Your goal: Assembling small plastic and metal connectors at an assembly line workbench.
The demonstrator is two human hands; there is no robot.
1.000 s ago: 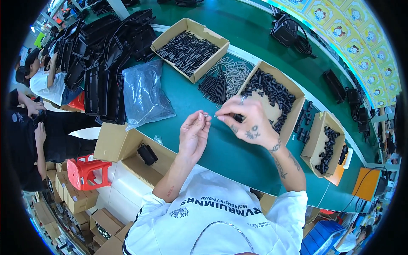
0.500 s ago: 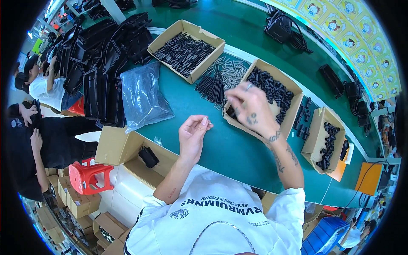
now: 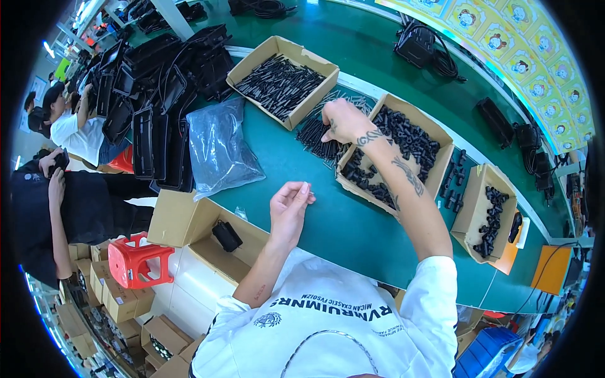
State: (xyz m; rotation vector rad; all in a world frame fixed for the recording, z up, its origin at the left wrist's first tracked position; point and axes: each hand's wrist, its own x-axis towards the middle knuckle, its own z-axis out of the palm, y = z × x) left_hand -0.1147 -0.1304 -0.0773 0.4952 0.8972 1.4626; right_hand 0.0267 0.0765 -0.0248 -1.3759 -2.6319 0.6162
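My left hand (image 3: 291, 208) is held above the green table near its front edge. Thumb and fingers are pinched together; whatever sits between them is too small to name. Farther right, my right hand (image 3: 345, 123) reaches down to a loose pile of slim black rods (image 3: 312, 133), its fingers curled at the pile. Their tips are partly hidden, so what they grip cannot be made out. Slim silver rods (image 3: 334, 97) lie just behind. Beside my right forearm stands a cardboard box of black plastic fittings (image 3: 413, 142). Another carton holds short dark rods (image 3: 280, 85).
A clear plastic bag (image 3: 224, 151) lies left on the table (image 3: 265, 132), beside stacked black housings (image 3: 148, 138). At right are loose black fittings (image 3: 451, 183) and a smaller carton (image 3: 469, 217). An open box (image 3: 201, 236) and red stool (image 3: 140, 261) stand below left. Co-workers are at left.
My right hand has moved left and away from me, from over the box of black fittings to the rod pile. My left hand stays pinched in nearly the same place. The view has shifted slightly.
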